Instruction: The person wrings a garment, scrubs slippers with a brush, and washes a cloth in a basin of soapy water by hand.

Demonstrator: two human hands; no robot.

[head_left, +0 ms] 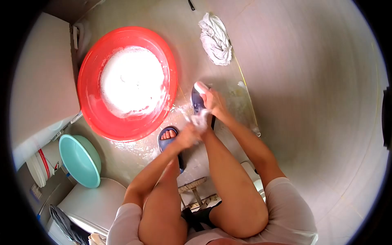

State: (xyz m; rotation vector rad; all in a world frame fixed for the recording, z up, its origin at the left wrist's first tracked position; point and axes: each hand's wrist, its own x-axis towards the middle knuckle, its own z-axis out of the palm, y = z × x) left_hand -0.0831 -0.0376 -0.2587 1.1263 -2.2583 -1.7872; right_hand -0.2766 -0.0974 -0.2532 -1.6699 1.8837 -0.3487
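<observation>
Cloth [199, 120], probably: small, pale and foamy, blurred, just right of the red basin [173, 77].
Left hand [188, 136]: nearly closed round the cloth, fingertips blurred.
Right hand [215, 105]: fingers curled, foam at their tips; I cannot tell what they grip.
Handling: lather looks slick, so a firm bunched hold would suit; over the basin, drips would be caught.
Slippers: one [168, 141] near the basin's lower right, the other [197, 100] farther right, beside the right hand.
Crumpled white rag [215, 39]: on the floor, upper right of the basin.
Teal tub [80, 161]: below the basin, tilted.
</observation>
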